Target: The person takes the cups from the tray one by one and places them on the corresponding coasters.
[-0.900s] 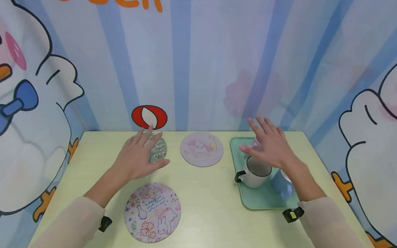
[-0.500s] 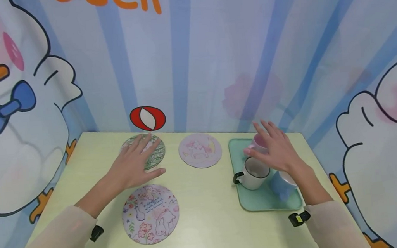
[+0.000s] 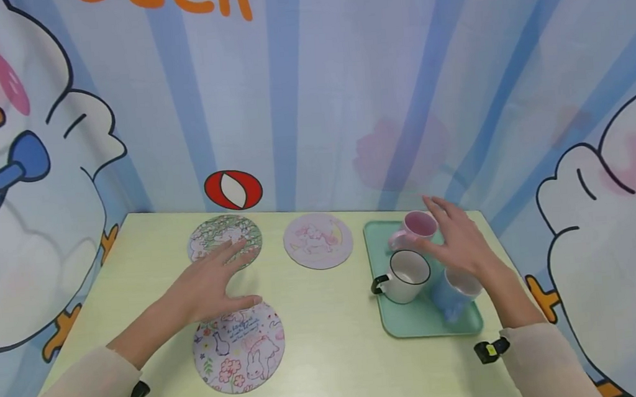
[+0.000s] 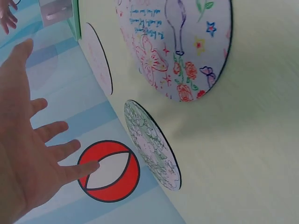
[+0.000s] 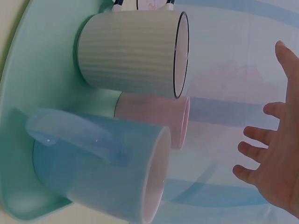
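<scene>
My left hand [image 3: 207,288] hovers with spread fingers above two round mats, holding nothing. Its fingertips overlap the green patterned mat [image 3: 224,231] in the head view, and its thumb crosses the top of the bunny-and-flower mat [image 3: 240,354]. My right hand [image 3: 458,237], fingers extended, is over the right side of the green tray [image 3: 401,326]. Three mugs stand upright on that tray: a pink mug [image 3: 418,225] at the back, a white ribbed mug [image 5: 131,51] with black rim and handle, and a blue mug [image 5: 98,158] nearest the right wrist.
A pale unicorn mat [image 3: 318,241] lies between the green patterned mat and the tray. The light yellow table [image 3: 337,371] ends at a blue striped curtain [image 3: 316,99] printed with ducks.
My left hand has drawn back toward me, uncovering more of the green patterned mat. My right hand has shifted right and slightly back, uncovering the pink mug. Mats and mugs stay put.
</scene>
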`<state>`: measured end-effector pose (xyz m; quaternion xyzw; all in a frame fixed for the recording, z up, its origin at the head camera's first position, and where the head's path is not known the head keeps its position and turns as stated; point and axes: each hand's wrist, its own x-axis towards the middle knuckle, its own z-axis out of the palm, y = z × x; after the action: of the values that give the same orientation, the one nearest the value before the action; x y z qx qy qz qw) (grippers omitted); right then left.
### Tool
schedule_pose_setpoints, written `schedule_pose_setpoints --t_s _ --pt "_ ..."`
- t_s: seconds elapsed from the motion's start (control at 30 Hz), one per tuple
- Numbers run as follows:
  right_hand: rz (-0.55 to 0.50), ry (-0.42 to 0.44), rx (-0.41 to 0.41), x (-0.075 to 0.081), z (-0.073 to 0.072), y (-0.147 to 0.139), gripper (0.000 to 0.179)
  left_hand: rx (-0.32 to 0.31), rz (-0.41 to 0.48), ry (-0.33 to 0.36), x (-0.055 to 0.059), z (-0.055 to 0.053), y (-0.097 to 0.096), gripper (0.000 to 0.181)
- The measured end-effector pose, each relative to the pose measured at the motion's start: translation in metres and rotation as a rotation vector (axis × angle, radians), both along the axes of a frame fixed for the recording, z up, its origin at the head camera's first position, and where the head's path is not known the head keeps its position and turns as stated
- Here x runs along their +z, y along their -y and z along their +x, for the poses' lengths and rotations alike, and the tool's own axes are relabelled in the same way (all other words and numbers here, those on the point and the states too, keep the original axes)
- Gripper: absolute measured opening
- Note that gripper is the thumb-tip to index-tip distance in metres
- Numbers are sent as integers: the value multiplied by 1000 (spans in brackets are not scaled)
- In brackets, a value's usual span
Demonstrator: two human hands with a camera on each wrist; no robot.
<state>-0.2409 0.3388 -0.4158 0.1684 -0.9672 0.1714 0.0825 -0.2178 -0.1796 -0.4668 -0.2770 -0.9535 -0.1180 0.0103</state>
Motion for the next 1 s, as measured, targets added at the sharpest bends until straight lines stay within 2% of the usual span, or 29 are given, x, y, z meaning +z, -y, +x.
schedule_pose_setpoints --t_s 0.3,0.5,0.63,0.77,1.0 --pt "-34 40 -50 -4 -1 -19 88 -106 -15 98 -11 21 3 93" --pt "-66 93 -67 -10 -4 -29 89 -113 -18 170 -19 32 0 94" --pt "-85 88 -78 -14 -6 -37 86 -97 -30 217 -25 35 0 93" --pt "-119 91 -89 -18 -7 -45 83 -99 -39 238 -30 37 0 93" --pt "-162 163 -122 -26 -6 -58 81 -109 -67 208 -34 38 1 91"
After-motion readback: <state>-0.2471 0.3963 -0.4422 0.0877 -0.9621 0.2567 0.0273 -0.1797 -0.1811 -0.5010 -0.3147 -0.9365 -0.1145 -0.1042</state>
